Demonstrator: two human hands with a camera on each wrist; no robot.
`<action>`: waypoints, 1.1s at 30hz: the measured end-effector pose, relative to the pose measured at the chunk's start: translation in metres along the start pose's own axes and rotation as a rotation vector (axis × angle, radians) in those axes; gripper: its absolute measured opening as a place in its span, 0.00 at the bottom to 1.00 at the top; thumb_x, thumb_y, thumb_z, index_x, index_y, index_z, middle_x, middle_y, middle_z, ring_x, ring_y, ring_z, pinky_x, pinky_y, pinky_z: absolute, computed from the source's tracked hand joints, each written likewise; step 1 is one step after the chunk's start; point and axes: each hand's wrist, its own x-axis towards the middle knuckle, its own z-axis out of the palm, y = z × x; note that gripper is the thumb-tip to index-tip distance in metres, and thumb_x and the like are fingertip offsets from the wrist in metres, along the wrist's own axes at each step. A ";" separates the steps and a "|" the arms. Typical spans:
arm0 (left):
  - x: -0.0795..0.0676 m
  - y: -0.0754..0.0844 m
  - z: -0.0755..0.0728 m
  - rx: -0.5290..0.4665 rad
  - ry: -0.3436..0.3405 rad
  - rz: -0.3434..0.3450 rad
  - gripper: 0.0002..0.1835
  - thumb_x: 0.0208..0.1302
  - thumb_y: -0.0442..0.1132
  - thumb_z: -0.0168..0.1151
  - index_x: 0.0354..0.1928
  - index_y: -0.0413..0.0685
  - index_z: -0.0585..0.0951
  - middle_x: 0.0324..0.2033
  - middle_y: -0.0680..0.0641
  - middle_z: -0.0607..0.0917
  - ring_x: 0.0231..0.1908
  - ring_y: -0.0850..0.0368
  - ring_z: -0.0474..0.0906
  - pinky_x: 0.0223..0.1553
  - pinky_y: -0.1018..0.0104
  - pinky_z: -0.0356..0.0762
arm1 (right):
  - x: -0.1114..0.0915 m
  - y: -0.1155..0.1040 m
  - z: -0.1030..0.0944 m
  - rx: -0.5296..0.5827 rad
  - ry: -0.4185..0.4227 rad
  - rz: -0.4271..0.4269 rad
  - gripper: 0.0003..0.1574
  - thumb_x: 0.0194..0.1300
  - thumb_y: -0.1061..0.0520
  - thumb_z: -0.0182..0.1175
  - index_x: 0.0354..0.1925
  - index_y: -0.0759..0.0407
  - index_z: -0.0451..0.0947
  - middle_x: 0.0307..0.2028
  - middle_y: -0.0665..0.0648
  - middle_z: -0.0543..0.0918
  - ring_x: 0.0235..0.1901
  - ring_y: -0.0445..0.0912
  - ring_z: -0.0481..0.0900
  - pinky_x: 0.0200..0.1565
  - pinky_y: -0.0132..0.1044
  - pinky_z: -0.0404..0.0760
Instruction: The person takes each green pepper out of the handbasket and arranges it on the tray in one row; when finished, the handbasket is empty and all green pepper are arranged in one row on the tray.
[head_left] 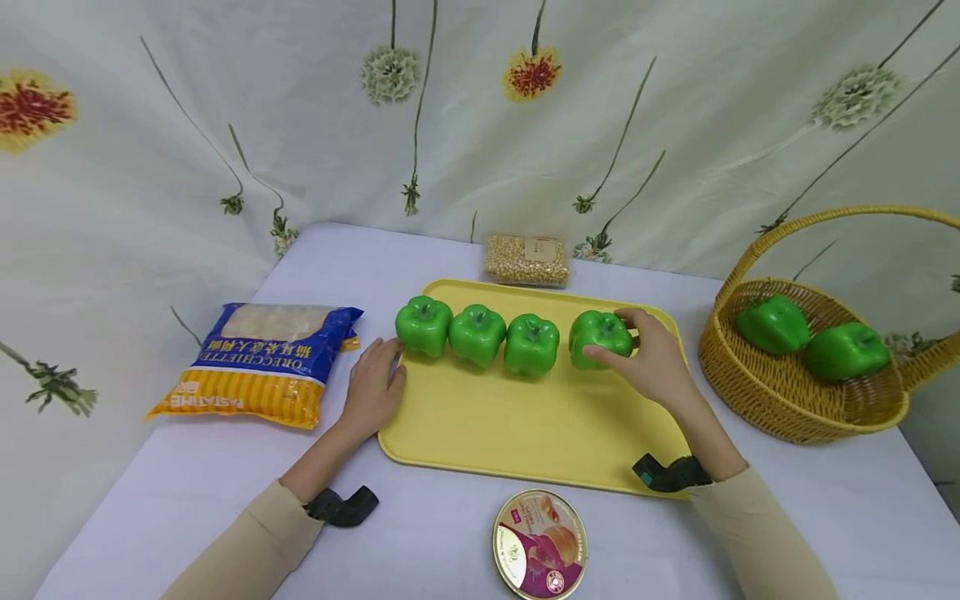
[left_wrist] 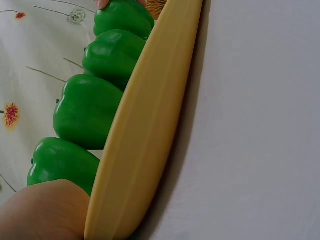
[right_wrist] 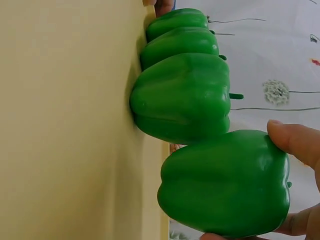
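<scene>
My right hand (head_left: 651, 357) grips a green bell pepper (head_left: 600, 340) between thumb and fingers. In the right wrist view this held pepper (right_wrist: 225, 185) appears raised off the yellow tray (head_left: 480, 417). Three more green bell peppers stand in a row along the tray's far left part: a left one (head_left: 423, 326), a middle one (head_left: 477, 335) and a right one (head_left: 532, 344), stems up. Beside the left pepper, at the tray's left edge, my left hand (head_left: 374, 388) rests with relaxed fingers. Its fingertips are partly hidden in the left wrist view.
A wicker basket (head_left: 787, 417) with a tall handle stands at the right, holding two green peppers (head_left: 846, 352). Left of the tray lies a bag of orecchiette pasta (head_left: 258, 363). A pack of grains (head_left: 527, 260) lies behind the tray, a round tin (head_left: 541, 543) in front.
</scene>
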 end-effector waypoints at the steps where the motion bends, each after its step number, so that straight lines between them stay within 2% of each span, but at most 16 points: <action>1: 0.000 0.000 0.000 -0.002 0.000 0.002 0.23 0.69 0.30 0.48 0.64 0.31 0.68 0.63 0.30 0.72 0.71 0.31 0.53 0.70 0.33 0.48 | 0.000 -0.001 0.002 0.005 -0.010 0.006 0.50 0.60 0.39 0.66 0.67 0.68 0.63 0.59 0.69 0.73 0.51 0.60 0.76 0.48 0.52 0.80; 7: -0.001 0.002 0.001 -0.006 -0.002 0.010 0.23 0.69 0.31 0.48 0.64 0.30 0.68 0.63 0.30 0.72 0.71 0.31 0.53 0.70 0.34 0.48 | 0.000 0.000 0.014 -0.018 -0.056 0.022 0.51 0.60 0.39 0.66 0.66 0.71 0.63 0.60 0.72 0.72 0.55 0.63 0.73 0.52 0.56 0.77; 13: 0.000 0.002 0.001 0.002 -0.004 0.006 0.23 0.69 0.30 0.48 0.64 0.30 0.68 0.64 0.31 0.72 0.71 0.31 0.53 0.70 0.34 0.47 | 0.000 0.003 0.018 -0.022 -0.073 -0.008 0.52 0.58 0.40 0.69 0.66 0.71 0.62 0.59 0.73 0.72 0.52 0.64 0.76 0.49 0.55 0.80; 21: 0.001 0.001 0.001 0.012 0.001 0.012 0.23 0.68 0.30 0.48 0.64 0.30 0.68 0.63 0.30 0.72 0.71 0.31 0.53 0.70 0.34 0.48 | 0.000 0.002 0.016 -0.016 -0.121 -0.010 0.58 0.54 0.41 0.72 0.70 0.69 0.58 0.59 0.74 0.71 0.52 0.66 0.78 0.48 0.55 0.81; 29: 0.000 0.002 0.000 0.022 0.026 0.030 0.22 0.67 0.30 0.49 0.61 0.30 0.70 0.61 0.30 0.74 0.70 0.30 0.55 0.69 0.34 0.50 | -0.002 0.000 0.009 -0.031 -0.120 -0.045 0.57 0.55 0.42 0.71 0.71 0.68 0.58 0.66 0.72 0.67 0.55 0.66 0.77 0.49 0.56 0.81; 33: 0.000 0.002 0.000 0.022 0.019 0.026 0.22 0.67 0.30 0.48 0.62 0.30 0.69 0.62 0.30 0.73 0.70 0.30 0.54 0.69 0.34 0.49 | -0.003 -0.001 0.002 -0.007 -0.114 -0.060 0.56 0.56 0.44 0.71 0.71 0.67 0.57 0.65 0.72 0.66 0.56 0.67 0.76 0.50 0.56 0.82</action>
